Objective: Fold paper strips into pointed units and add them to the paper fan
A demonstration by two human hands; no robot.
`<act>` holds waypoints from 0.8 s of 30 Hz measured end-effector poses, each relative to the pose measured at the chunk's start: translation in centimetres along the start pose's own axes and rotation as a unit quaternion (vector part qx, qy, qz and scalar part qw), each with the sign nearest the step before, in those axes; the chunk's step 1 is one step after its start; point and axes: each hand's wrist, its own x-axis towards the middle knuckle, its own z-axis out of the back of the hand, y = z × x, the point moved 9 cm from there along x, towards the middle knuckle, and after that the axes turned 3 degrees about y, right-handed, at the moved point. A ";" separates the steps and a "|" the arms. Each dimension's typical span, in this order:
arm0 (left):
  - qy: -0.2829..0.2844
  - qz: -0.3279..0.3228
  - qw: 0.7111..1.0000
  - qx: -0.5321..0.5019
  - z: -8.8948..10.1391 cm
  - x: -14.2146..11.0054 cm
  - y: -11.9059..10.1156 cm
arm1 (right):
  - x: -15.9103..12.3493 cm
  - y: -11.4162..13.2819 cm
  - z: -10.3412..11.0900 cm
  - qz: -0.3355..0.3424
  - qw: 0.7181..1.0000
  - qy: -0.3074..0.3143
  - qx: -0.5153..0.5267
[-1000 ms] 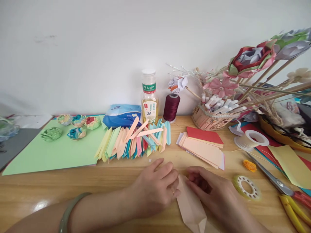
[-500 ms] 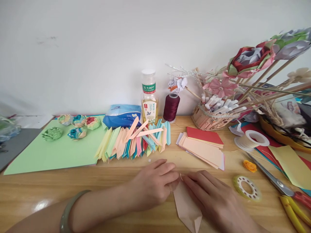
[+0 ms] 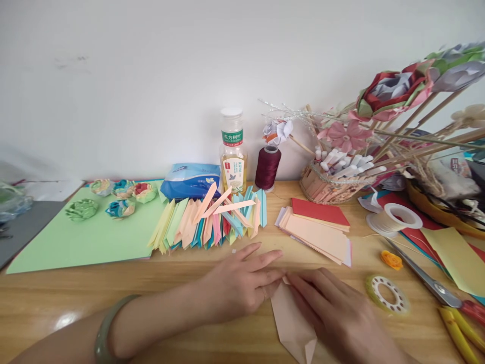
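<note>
A pale peach sheet of paper (image 3: 290, 321) lies on the wooden table, its near corners folded in to a point. At its far end, my left hand (image 3: 246, 283) has its lower fingers on the paper's corner, the upper ones stretched out above. My right hand (image 3: 329, 303) covers the paper's right side, its fingertips pinched at the same far corner. Both sets of fingertips nearly meet there, where a small fold shows. Beyond my hands sits a pile of folded paper strips (image 3: 208, 220) in several colours. A stack of peach paper slips (image 3: 316, 235) lies to the right.
Paper flowers rest on a green sheet (image 3: 94, 242) at left. Behind stand a tissue pack (image 3: 191, 182), a drink bottle (image 3: 233, 156) and a thread spool (image 3: 267, 169). At right are a tape roll (image 3: 387, 294), scissors (image 3: 428, 283) and a basket (image 3: 329, 184) of pens.
The upper fingers of my left hand have stretched out and spread to the right. My right hand's fingertips have shifted slightly at the paper's far corner. The paper stays nearly in place.
</note>
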 end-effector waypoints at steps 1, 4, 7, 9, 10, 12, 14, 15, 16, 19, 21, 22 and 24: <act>0.001 0.003 1.000 -0.003 0.0 0.0 0.1 | 0.0 -0.5 0.0 -0.022 1.000 -0.013 0.007; 0.003 0.021 1.000 -0.016 -0.1 0.2 0.6 | 0.0 -1.7 -0.6 -0.076 0.997 -0.024 0.024; -0.007 0.027 0.999 -0.023 0.2 0.5 0.7 | -0.1 -1.8 -1.1 -0.080 0.996 -0.003 0.036; -0.019 0.030 0.999 -0.022 0.5 0.5 0.8 | 0.0 -1.6 -0.9 -0.071 0.997 -0.005 0.028; -0.022 0.032 0.999 -0.020 0.5 0.5 0.8 | 0.0 -1.6 -0.6 -0.075 0.997 -0.013 0.014; -0.033 0.033 0.999 -0.019 0.7 0.5 0.7 | 0.1 -1.9 -0.2 -0.094 0.995 -0.023 -0.016; -0.039 0.036 0.998 -0.022 0.7 0.4 0.8 | 0.3 -2.1 -0.1 -0.105 0.994 -0.019 -0.027; -0.040 0.036 0.998 -0.024 0.7 0.4 0.8 | 0.4 -2.0 -0.1 -0.104 0.994 -0.016 -0.022; -0.039 0.035 0.998 -0.025 0.7 0.4 0.8 | 0.4 -2.0 -0.1 -0.102 0.995 -0.014 -0.013; -0.030 0.018 0.999 -0.022 0.6 0.4 0.5 | 0.4 -1.9 -0.2 -0.095 0.995 -0.017 0.020; -0.029 0.014 0.999 -0.021 0.6 0.3 0.5 | 0.3 -1.6 -0.2 -0.082 0.996 -0.018 0.040; -0.028 0.016 0.999 -0.020 0.6 0.3 0.6 | 0.3 -1.4 -0.1 -0.075 0.996 -0.020 0.047; -0.028 0.020 0.999 -0.018 0.5 0.3 0.6 | 0.3 -1.3 -0.1 -0.066 0.996 -0.023 0.051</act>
